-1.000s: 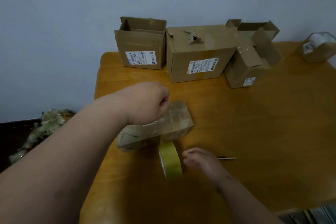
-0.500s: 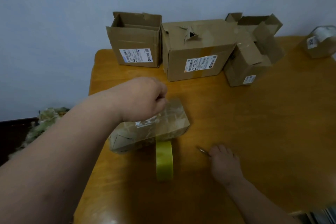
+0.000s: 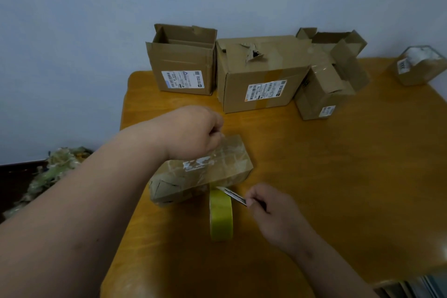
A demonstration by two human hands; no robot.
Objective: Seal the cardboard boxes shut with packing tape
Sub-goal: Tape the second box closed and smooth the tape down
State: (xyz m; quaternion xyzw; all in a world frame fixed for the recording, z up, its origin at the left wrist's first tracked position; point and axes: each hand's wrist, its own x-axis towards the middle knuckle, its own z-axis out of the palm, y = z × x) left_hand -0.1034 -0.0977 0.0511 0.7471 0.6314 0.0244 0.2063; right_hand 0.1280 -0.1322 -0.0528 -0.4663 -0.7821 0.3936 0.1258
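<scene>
Small taped box (image 3: 205, 172) near table's (image 3: 338, 176) front-left, landmark; left hand (image 3: 193, 133) fisted on box top, likely pinning it and tape strip; whether fingers pinch tape cannot tell; tape roll (image 3: 220, 215) upright just in front of box, strip running up to it; right hand (image 3: 268, 208) pinches blade (image 3: 231, 195), tip at strip beside box, apparently to cut; other boxes (image 3: 261, 72) well behind, some unsealed.

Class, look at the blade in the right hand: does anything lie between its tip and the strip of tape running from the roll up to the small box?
Nothing visible does. The blade held by the right hand already points at the tape between the tape roll and the small box.
</scene>
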